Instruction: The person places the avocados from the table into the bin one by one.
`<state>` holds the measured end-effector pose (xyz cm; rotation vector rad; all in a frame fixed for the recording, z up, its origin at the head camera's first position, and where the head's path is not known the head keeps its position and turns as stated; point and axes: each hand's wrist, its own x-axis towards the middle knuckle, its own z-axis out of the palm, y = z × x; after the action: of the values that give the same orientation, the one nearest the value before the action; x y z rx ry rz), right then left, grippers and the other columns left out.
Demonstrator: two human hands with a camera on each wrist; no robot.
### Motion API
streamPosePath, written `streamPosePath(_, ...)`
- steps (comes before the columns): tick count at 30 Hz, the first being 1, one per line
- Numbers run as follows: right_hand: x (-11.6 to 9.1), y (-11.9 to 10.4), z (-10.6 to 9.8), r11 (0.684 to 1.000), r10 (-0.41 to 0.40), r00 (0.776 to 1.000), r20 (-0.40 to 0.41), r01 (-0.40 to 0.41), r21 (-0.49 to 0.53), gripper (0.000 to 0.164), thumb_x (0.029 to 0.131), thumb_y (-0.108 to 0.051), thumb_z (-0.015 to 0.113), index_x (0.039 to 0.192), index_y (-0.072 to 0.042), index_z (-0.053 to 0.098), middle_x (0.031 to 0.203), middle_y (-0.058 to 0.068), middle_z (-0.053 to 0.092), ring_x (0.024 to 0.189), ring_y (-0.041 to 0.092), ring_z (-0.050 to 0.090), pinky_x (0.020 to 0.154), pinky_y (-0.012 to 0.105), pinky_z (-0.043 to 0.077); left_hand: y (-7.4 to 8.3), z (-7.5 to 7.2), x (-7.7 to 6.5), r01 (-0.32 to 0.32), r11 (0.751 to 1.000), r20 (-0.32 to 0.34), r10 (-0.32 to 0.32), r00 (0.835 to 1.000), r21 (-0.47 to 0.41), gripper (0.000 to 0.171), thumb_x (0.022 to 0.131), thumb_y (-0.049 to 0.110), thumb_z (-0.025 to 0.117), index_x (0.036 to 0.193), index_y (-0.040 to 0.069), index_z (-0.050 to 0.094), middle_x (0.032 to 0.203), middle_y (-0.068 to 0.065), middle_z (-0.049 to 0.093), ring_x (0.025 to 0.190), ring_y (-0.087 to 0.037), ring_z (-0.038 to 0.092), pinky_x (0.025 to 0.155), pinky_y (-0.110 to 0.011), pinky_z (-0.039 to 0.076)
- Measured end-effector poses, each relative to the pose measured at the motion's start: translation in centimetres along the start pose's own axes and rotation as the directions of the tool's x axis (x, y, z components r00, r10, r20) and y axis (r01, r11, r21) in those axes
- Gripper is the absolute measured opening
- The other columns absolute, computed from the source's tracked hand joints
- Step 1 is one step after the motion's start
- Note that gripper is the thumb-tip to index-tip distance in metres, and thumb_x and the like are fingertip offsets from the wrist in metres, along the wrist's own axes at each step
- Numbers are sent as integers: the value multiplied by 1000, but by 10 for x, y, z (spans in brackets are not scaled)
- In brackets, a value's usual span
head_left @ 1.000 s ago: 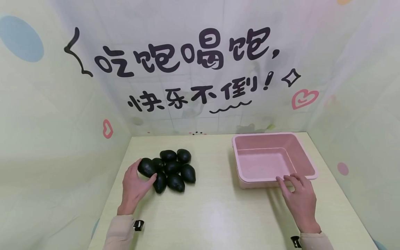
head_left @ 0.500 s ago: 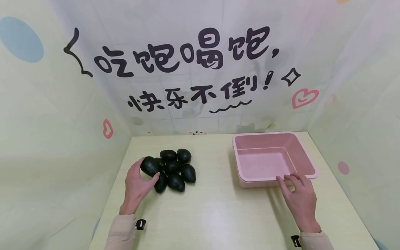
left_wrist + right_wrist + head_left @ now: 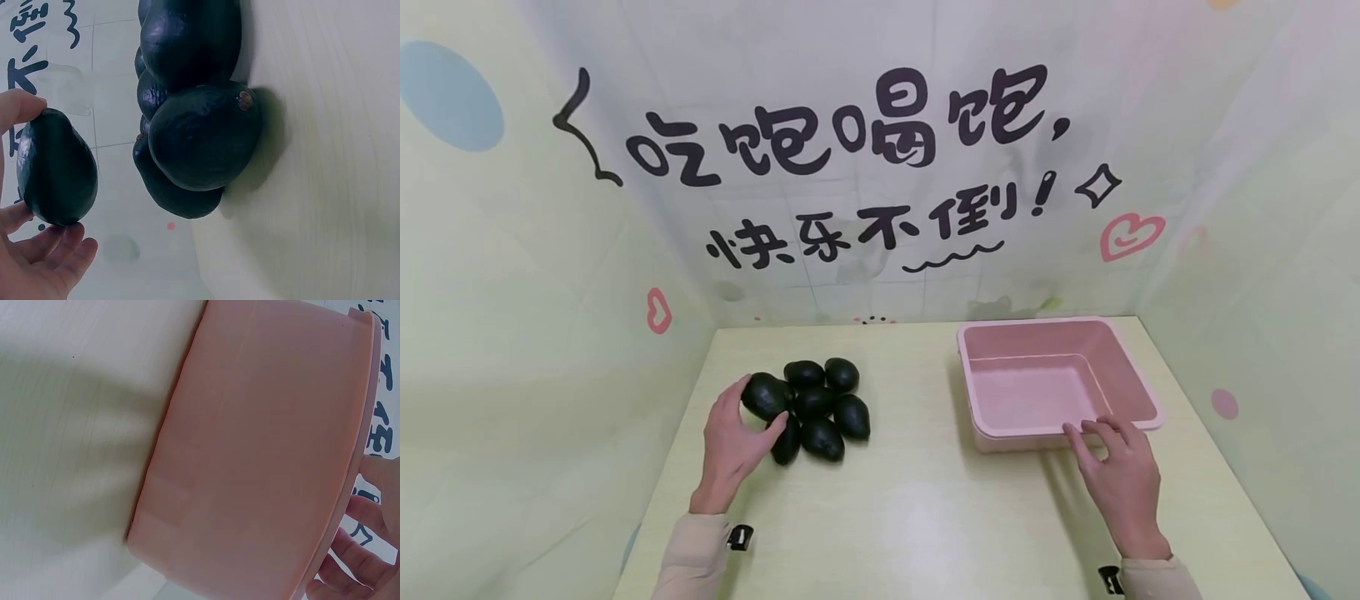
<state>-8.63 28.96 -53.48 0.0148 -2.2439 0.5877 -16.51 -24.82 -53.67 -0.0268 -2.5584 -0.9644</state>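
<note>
Left hand (image 3: 730, 446) and avocado (image 3: 767, 396) farther right

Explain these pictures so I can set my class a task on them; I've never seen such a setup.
There is no machine: these are a person's bare hands. One camera sits on the head, looking forward and down; the other two views come from cameras on the wrists. On the pale table lie dark, avocado-like fruits and a pink tub. The left hand holds one fruit. The right hand touches the tub's near rim; how firmly is unclear.
</note>
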Motion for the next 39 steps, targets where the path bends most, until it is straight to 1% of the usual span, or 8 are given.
streamPosePath(8, -1, 1, 1, 1000, -1, 1000, -8, 1, 6, 25, 73, -13, 93, 91, 2, 81, 98, 20, 73, 83, 42, 67, 65, 56, 50, 8, 1, 4, -48, 999, -9, 48, 999, 1, 84, 80, 31, 89, 151, 2, 54, 149, -25, 58, 138, -47, 53, 112, -65, 44)
streamPosePath(14, -1, 2, 2, 1000, -2, 1000, -12, 3, 3, 25, 73, -13, 93, 90, 2, 81, 98, 20, 74, 82, 42, 67, 64, 56, 50, 16, 1, 7, -53, 999, 0, 53, 999, -8, 84, 80, 32, 89, 151, 4, 54, 150, -23, 59, 138, -45, 54, 111, -64, 45)
streamPosePath(21, 0, 0, 2, 1000, 2, 1000, -6, -2, 2, 25, 74, -13, 92, 91, 3, 81, 99, 22, 73, 83, 43, 67, 65, 58, 51, 21, 2, 9, -61, 998, 1, 61, 998, -11, 84, 80, 32, 90, 150, 4, 55, 149, -24, 59, 137, -45, 55, 111, -65, 46)
streamPosePath(27, 1, -2, 0, 1000, -1, 1000, -6, 1, -1, 26, 74, -13, 92, 91, 3, 80, 99, 22, 73, 83, 43, 67, 65, 57, 50, 26, 4, 10, -64, 998, 10, 64, 998, -25, 84, 80, 33, 90, 151, 5, 55, 149, -23, 59, 137, -44, 55, 111, -64, 46)
streamPosePath(34, 0, -2, 0, 1000, 14, 1000, -6, -14, -1, 26, 74, -12, 92, 91, 3, 81, 99, 22, 73, 83, 44, 66, 66, 58, 50, 29, 5, 12, -89, 995, 6, 90, 996, -41, 83, 80, 33, 90, 150, 6, 55, 148, -21, 60, 136, -43, 56, 111, -63, 47)
streamPosePath(39, 0, -1, 1, 1000, 8, 1000, -11, -8, -1, 26, 74, -13, 93, 91, 2, 81, 99, 21, 73, 83, 43, 67, 66, 57, 50, 31, 7, 13, -105, 993, 3, 105, 994, -46, 83, 79, 32, 90, 150, 6, 56, 148, -21, 60, 136, -43, 56, 109, -64, 48)
